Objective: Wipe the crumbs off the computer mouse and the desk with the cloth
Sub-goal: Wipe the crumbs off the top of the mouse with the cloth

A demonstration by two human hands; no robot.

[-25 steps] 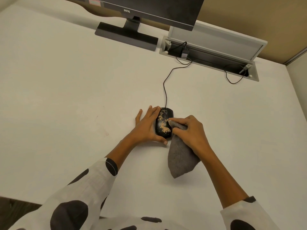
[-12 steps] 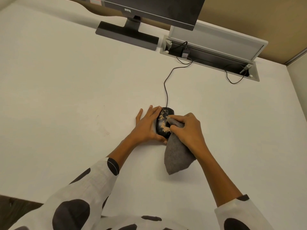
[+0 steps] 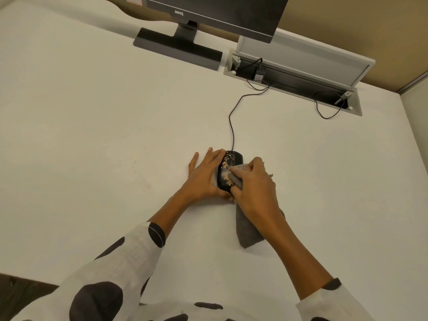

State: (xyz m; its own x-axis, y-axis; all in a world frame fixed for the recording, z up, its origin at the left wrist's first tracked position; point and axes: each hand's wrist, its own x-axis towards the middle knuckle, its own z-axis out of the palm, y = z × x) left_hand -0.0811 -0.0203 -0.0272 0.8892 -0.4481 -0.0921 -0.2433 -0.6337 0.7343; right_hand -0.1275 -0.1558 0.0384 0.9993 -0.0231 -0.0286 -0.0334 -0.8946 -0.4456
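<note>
A black computer mouse [image 3: 232, 163] lies on the white desk [image 3: 92, 126], its back speckled with tan crumbs [image 3: 225, 167]. My left hand [image 3: 205, 176] cups the mouse's left side and near end, fingers flat against it. My right hand [image 3: 253, 185] is closed on a grey cloth [image 3: 247, 230] and presses a bunched part of it against the mouse's right side, over its top. The rest of the cloth trails on the desk under my right wrist. The right half of the mouse is hidden by that hand.
The mouse's cable [image 3: 231, 126] runs back to an open cable tray [image 3: 291, 77] set in the desk. A black monitor [image 3: 222, 12] on its stand [image 3: 176, 50] sits behind. A wall panel borders the desk on the right.
My right hand has worked the bunched cloth across the mouse's top, shifting leftwards and a little towards me. Crumbs have gathered near the cloth's edge. My left hand has stayed put.
</note>
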